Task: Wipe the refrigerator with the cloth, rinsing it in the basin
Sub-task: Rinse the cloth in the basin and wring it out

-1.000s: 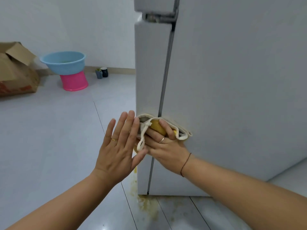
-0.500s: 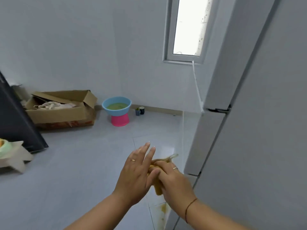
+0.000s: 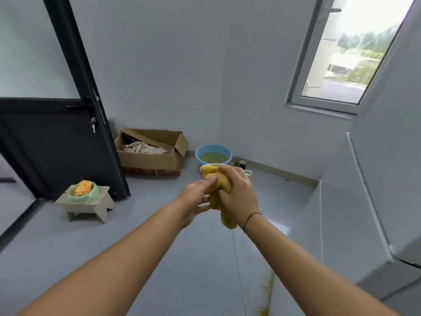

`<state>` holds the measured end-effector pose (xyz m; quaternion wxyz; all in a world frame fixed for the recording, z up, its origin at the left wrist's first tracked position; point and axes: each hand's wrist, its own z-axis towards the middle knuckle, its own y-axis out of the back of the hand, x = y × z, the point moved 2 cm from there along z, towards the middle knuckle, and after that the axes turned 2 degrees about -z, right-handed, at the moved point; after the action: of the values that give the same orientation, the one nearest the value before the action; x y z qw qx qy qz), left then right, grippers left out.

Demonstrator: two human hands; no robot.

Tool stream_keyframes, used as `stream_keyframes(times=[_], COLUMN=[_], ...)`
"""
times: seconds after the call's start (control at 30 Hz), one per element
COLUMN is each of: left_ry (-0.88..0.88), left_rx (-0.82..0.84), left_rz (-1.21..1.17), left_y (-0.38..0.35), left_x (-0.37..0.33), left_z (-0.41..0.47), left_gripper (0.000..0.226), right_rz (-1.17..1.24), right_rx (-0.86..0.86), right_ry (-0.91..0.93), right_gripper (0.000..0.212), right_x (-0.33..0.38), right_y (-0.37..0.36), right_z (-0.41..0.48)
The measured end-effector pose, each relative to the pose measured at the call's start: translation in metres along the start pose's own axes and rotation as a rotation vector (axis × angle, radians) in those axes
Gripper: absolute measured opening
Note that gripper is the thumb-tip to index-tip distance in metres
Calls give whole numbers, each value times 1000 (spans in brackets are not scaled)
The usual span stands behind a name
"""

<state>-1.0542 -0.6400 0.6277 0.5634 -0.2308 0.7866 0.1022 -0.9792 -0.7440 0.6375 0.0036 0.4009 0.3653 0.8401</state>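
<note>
A bunched yellow cloth [image 3: 216, 181] with a white edge is held up in front of me, over the grey floor. My right hand [image 3: 237, 197] grips it around its middle, and a tail of it hangs below the wrist. My left hand [image 3: 197, 197] holds it from the left, thumb pressed on the cloth's top. The blue basin [image 3: 213, 154] of yellowish water stands on the floor by the far wall, just beyond my hands. The white refrigerator [image 3: 387, 169] fills the right edge of the view.
An open cardboard box [image 3: 151, 153] sits left of the basin. A dark door [image 3: 57, 142] stands open at the left, with a green bowl on a low cardboard stand [image 3: 85, 200] before it. Two small dark jars [image 3: 240, 164] stand by the wall. Yellow stains [image 3: 266, 286] mark the floor near the refrigerator.
My right hand has taken the cloth off the refrigerator's side. Both hands now hold it bunched in the air, and my view has swung left toward the basin.
</note>
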Motion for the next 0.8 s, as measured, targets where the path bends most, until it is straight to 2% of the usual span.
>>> stream_keyframes(times=[0.13, 0.2, 0.27, 0.33, 0.4, 0.53, 0.57, 0.63, 0.7, 0.8], left_ry=[-83, -83, -82, -78, -77, -76, -76, -89, -85, -54], left_rx=[6, -27, -45, -36, -6, 41, 50, 56, 52, 16], left_rz=[-93, -140, -156, -148, -126, -124, -132, -110, -111, -145], left_y=[54, 74, 90, 103, 110, 116, 116, 111, 106, 103], left_x=[-40, -56, -71, -87, -100, -121, -127, -142, -151, -174], left_z=[47, 71, 99, 134, 168, 244, 261, 306, 340, 407], left_gripper=[43, 38, 35, 34, 33, 34, 33, 30, 28, 31], right_rz=[117, 236, 339, 345, 354, 553, 639, 800, 821, 862], right_rx=[132, 175, 149, 107, 146, 333, 398, 482, 442, 374], right_ry=[-54, -96, -156, -222, -308, -583, -648, -690, -669, -626], right_gripper=[73, 73, 65, 62, 70, 91, 87, 59, 41, 40], right_x=[19, 16, 7, -8, -26, -82, -94, -122, -140, -174], right_y=[-34, -47, -55, -62, -67, -87, -91, -99, -104, -110], right_z=[64, 90, 118, 153, 186, 259, 277, 325, 364, 441])
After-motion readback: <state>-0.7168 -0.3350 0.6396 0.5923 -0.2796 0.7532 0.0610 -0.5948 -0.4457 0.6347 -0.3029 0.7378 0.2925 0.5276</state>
